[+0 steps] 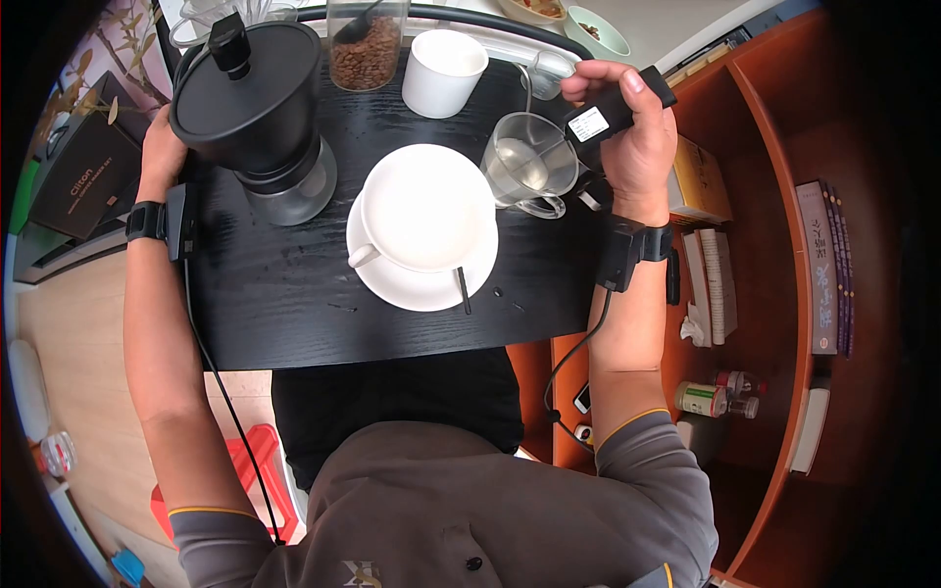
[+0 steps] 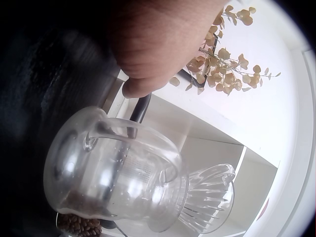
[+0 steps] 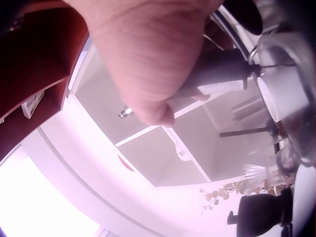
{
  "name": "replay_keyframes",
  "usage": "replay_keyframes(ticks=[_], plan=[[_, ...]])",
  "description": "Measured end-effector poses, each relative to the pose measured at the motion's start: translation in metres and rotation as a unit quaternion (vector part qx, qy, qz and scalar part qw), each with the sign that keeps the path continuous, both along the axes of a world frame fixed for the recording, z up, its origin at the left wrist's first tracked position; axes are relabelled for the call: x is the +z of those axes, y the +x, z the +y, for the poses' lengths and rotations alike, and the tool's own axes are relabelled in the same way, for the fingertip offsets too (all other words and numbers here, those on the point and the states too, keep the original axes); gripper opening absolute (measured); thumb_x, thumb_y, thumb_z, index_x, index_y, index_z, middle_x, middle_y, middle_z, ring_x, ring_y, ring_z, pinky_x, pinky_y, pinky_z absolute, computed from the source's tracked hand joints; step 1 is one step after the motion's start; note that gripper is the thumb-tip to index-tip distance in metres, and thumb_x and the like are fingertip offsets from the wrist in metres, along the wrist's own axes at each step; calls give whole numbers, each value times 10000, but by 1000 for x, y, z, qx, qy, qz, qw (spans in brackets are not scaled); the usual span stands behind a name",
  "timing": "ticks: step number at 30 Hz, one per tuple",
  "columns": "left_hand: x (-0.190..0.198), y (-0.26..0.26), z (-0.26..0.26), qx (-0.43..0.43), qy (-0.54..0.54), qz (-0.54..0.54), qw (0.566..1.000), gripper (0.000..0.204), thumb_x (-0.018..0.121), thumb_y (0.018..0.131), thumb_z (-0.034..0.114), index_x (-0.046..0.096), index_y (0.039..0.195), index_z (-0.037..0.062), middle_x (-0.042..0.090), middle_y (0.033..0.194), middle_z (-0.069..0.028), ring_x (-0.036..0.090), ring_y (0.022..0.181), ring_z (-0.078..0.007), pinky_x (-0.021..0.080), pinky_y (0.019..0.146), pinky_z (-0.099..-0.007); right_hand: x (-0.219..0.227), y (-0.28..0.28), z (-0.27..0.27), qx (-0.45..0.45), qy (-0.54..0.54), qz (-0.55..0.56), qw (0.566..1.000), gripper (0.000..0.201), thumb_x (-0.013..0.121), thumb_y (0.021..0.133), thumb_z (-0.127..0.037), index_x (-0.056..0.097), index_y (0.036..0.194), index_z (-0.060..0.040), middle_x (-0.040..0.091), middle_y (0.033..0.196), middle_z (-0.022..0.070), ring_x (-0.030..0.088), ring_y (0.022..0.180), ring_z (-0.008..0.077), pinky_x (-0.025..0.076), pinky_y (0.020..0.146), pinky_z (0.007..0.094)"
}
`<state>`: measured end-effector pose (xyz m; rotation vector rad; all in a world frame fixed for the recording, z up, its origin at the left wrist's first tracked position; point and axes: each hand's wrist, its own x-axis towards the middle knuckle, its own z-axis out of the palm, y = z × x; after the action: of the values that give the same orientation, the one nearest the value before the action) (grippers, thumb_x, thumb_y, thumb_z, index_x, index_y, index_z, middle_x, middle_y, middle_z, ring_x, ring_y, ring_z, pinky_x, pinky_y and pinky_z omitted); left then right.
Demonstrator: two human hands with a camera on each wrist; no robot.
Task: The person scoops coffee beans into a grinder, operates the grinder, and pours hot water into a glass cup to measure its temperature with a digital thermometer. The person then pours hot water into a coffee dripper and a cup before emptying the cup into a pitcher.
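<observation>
Head view, upper right: black handheld stirrer [image 1: 588,125], gripped by the right hand [image 1: 639,147], tilted apparently to reach into the glass mug [image 1: 551,179]. Centre: white cup [image 1: 428,208], set on saucer [image 1: 390,286]. Upper left: left hand [image 1: 163,154], partly hidden by grinder [image 1: 250,88]; finger posture cannot be told.

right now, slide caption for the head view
Right hand holds a black device by a glass mug, a white cup on its saucer nearby.

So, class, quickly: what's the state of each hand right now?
Left hand: cannot tell, mostly hidden.
Right hand: holding the black handheld device.
</observation>
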<state>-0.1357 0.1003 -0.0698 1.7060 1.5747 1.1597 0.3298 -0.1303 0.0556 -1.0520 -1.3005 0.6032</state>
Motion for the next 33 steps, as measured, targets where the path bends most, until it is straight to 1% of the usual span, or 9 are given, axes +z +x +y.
replay_keyframes(ticks=[3,5,8,12,16,33], plan=[[0,0,0,-1,3,2,1000,532,629,885,366,632,1249,-23,699,1164,-184,653,1074,-239,464,944,-315,-1,1,1,0,-4,8,1000,448,528,968,-314,677,1074,95,724,940,193,688,893,227,532,866,335],[0,0,-1,-2,4,7,1000,530,626,888,364,631,1251,-23,699,1165,-182,652,1073,-238,464,944,-315,-2,0,1,-10,-13,-15,1000,458,520,973,-322,676,1078,96,724,947,196,689,894,229,531,868,336],[-2,-1,1,5,-2,-5,1000,525,623,893,364,632,1250,-21,698,1169,-179,649,1071,-234,461,945,-314,-2,1,1,-7,-7,-13,1000,451,523,973,-317,676,1078,95,724,947,193,689,894,229,532,869,338],[-1,0,0,-7,1,1,1000,532,621,896,372,629,1256,-19,693,1179,-178,644,1080,-231,459,949,-312,-2,3,2,0,-2,-4,1000,444,528,972,-313,676,1078,93,724,944,188,689,892,228,532,870,338],[0,0,-1,-5,-6,-4,1000,535,616,900,377,625,1260,-19,691,1184,-179,641,1088,-232,459,950,-315,-2,1,2,-3,-7,-21,1000,439,531,969,-311,677,1074,90,725,940,185,690,892,227,533,870,337],[3,1,-3,1,8,18,1000,549,623,885,386,630,1256,-19,700,1161,-186,656,1067,-238,470,935,-321,-3,1,2,-1,-11,-31,999,442,525,975,-321,680,1072,81,725,935,177,689,894,218,537,869,330]])
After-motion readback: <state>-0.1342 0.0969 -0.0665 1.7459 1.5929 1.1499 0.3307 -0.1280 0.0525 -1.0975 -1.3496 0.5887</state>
